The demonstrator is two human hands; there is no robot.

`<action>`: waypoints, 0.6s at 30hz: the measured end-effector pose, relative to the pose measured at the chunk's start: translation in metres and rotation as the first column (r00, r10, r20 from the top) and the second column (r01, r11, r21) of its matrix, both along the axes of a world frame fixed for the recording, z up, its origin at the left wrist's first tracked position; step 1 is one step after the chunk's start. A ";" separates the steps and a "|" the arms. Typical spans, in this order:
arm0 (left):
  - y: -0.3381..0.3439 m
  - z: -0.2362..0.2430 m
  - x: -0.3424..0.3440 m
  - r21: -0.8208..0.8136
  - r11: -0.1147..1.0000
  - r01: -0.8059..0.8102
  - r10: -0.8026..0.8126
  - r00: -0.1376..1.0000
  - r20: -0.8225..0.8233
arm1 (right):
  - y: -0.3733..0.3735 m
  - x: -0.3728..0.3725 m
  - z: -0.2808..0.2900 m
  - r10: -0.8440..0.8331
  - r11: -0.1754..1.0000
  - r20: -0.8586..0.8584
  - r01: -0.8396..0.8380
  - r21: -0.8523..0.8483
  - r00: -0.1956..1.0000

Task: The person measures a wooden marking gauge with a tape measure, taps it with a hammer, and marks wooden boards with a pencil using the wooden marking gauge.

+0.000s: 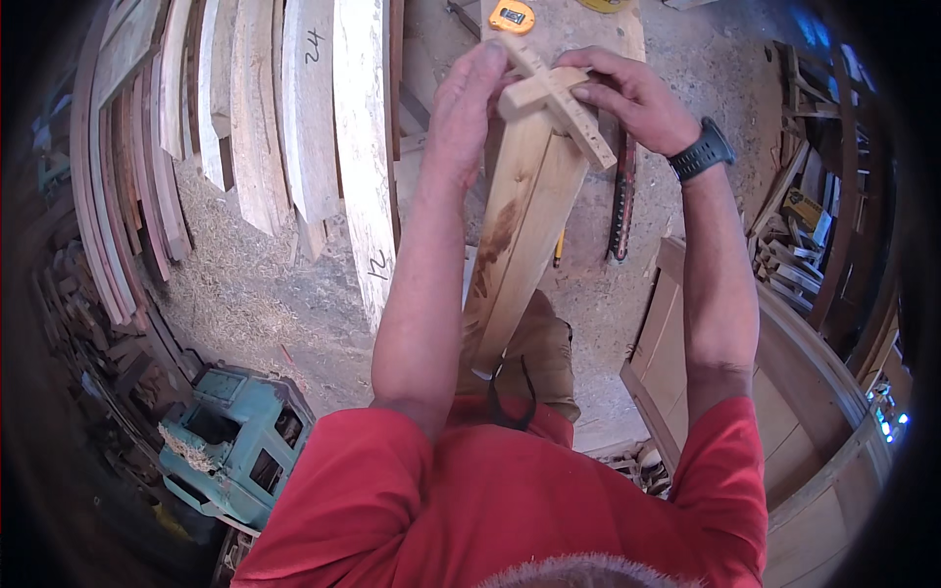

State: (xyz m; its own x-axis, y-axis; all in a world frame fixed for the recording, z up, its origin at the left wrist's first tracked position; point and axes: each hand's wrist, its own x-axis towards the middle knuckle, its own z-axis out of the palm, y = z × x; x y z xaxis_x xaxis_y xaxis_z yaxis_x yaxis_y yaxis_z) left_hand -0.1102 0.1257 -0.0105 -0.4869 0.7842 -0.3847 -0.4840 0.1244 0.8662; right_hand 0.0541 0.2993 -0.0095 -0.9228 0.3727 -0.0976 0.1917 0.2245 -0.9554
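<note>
A cross-shaped wooden tool, which looks like a marking gauge, lies across the far end of a long timber piece. My right hand, wearing a dark watch, is closed on the gauge near its crossing, thumb and fingers pinching it. On the other side, my left hand is curled at the upper end of the gauge's bar; some of its fingertips are hidden behind the wood. The timber slopes down toward my body and carries a dark brown stain.
Long boards lie side by side at the left. Beyond my hands sits a yellow-orange tape measure. A pencil and a dark toothed strip lie right of the timber. A teal machine stands lower left, wooden panels lower right.
</note>
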 end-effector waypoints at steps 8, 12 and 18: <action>-0.007 -0.009 0.002 0.000 0.997 0.083 -0.081 0.969 0.232 | 0.006 -0.022 0.002 0.184 0.974 0.090 -0.169 -0.149 0.979; -0.001 0.001 0.009 -0.013 0.995 -0.096 0.096 0.976 0.196 | -0.019 -0.015 -0.009 -0.197 0.971 -0.084 0.182 -0.155 0.977; -0.004 -0.026 0.017 -0.034 0.936 -0.351 0.353 0.933 0.066 | -0.078 0.010 -0.004 -0.516 0.845 -0.040 0.500 -0.188 0.856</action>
State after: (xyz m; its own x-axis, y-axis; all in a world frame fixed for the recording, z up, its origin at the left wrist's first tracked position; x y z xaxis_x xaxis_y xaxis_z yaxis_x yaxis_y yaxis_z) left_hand -0.0936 0.1217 -0.0366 -0.7017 0.5588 -0.4420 -0.5589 -0.0470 0.8279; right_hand 0.0636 0.2211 -0.0130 -0.6161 0.7771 -0.1285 0.1511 -0.0435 -0.9876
